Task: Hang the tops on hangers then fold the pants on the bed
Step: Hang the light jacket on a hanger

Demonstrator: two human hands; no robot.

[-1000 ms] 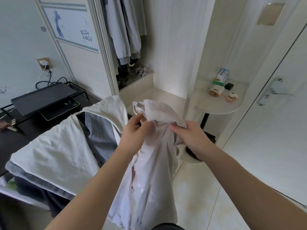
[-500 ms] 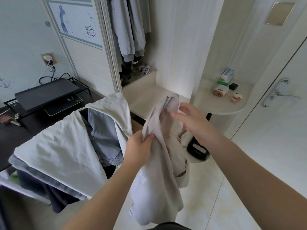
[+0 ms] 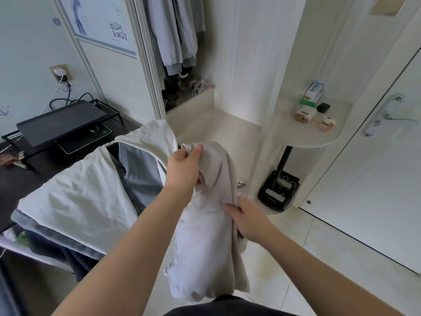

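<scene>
A pale beige top (image 3: 211,236) hangs in front of me in the middle of the view. My left hand (image 3: 184,167) grips its upper edge and holds it up. Lower down, my right hand (image 3: 247,218) grasps a fold at the top's right side. To the left, a white garment (image 3: 75,195) and grey-blue clothes (image 3: 139,172) lie draped in a pile over something I cannot make out. No hanger shows in my hands.
An open wardrobe (image 3: 177,42) with hanging grey clothes stands ahead. A dark desk with a black monitor stand (image 3: 61,122) lies at the left. A rounded shelf (image 3: 307,131) holds small items at the right, beside a white door (image 3: 376,167). Tiled floor (image 3: 296,281) lies below.
My right hand has dropped from the top's upper edge to a fold lower on its right side. My left hand has stayed on the upper edge, holding the top up.
</scene>
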